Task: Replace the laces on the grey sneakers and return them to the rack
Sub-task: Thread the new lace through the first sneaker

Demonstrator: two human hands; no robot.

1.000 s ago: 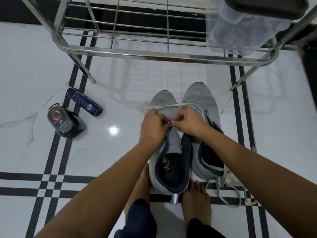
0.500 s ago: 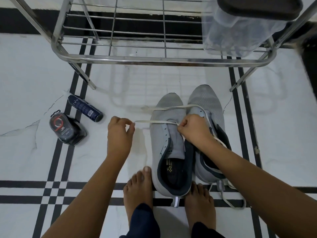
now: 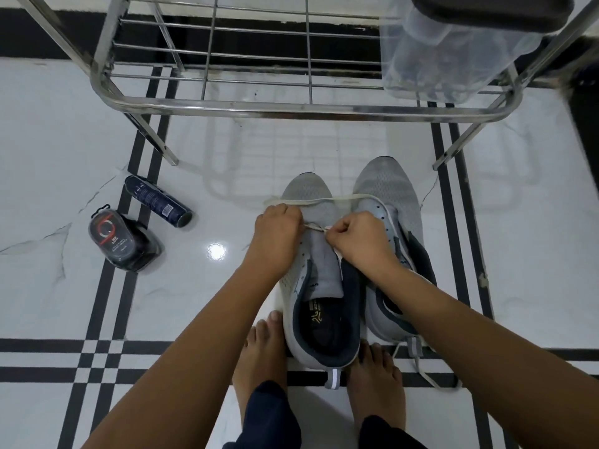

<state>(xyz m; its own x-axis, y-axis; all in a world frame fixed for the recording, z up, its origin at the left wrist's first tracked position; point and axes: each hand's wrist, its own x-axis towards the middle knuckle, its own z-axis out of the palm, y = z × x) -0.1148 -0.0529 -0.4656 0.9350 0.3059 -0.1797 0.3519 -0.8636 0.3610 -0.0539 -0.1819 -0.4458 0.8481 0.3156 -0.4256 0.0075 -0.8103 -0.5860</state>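
Observation:
Two grey sneakers stand side by side on the white floor, toes pointing at the rack. Over the left sneaker both hands meet at the eyelets. My left hand grips one side of the off-white lace, and my right hand pinches the lace at the tongue. A loop of that lace runs across both toes. The right sneaker lies partly under my right forearm. Another lace trails on the floor behind its heel.
A steel shoe rack stands just beyond the sneakers, with a clear plastic box on its right side. A dark spray can and a shoe-polish pack lie on the floor at the left. My bare feet flank the left sneaker's heel.
Half a second ago my left hand was out to the left, drawing the lace taut. It has come back to the sneaker and now meets my right hand at the eyelets.

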